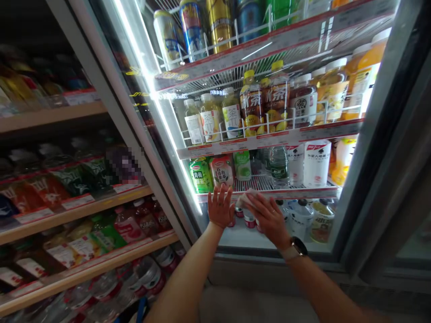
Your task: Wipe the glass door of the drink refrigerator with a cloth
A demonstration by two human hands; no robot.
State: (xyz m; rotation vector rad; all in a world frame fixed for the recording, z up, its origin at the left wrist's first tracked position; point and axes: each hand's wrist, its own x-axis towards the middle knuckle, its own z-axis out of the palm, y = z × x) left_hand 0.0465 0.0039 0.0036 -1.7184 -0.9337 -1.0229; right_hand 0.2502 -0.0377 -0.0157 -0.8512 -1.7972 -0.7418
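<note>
Fridge glass — lit shelves behind — right hand holds cloth

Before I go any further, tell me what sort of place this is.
Probably a convenience store or small supermarket: a lit drinks cooler holds rows of bottles and cans, label strips line its shelf edges, and wood-edged shelves of drinks show at left.

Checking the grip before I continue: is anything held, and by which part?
The right hand holds a pale cloth by its right side; the left end sticks out. The left hand holds nothing.
</note>
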